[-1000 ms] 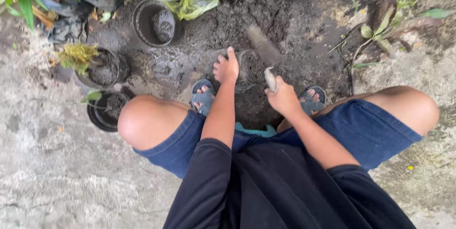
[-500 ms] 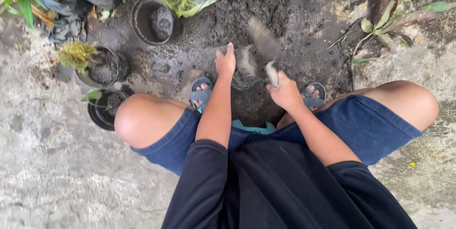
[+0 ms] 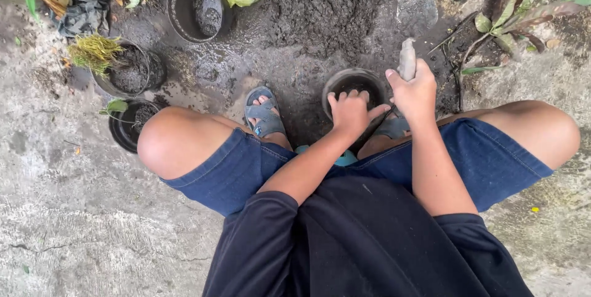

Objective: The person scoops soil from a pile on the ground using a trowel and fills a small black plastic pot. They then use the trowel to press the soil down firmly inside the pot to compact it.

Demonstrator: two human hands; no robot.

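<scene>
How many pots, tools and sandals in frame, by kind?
Round dark pots: 4: one under the left hand at, an empty-looking one, one with yellow-green moss, one with a small seedling.
Trowels: 1, gripped by the right hand.
Sandals: 2.
Total: 7

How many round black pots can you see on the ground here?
4: one under the left hand, pot; one at top with soil; one with yellowish plant; one by the knee. Others may be hidden.
</scene>
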